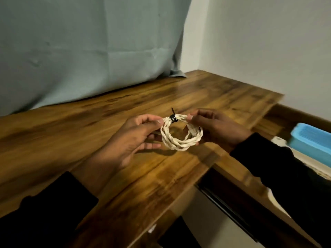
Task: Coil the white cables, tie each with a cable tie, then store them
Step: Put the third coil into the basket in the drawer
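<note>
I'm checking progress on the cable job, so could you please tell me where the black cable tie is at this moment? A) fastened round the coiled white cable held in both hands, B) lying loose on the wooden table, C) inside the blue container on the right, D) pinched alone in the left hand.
A: the black cable tie sits cinched round the top of the coiled white cable, which the left hand and right hand hold above the wooden table.

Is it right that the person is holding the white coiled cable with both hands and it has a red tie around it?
Not quite. The cable tie is black, not red, as the head view shows. The rest is right: the left hand and the right hand both hold the white coiled cable, one on each side, above the wooden table.
</note>
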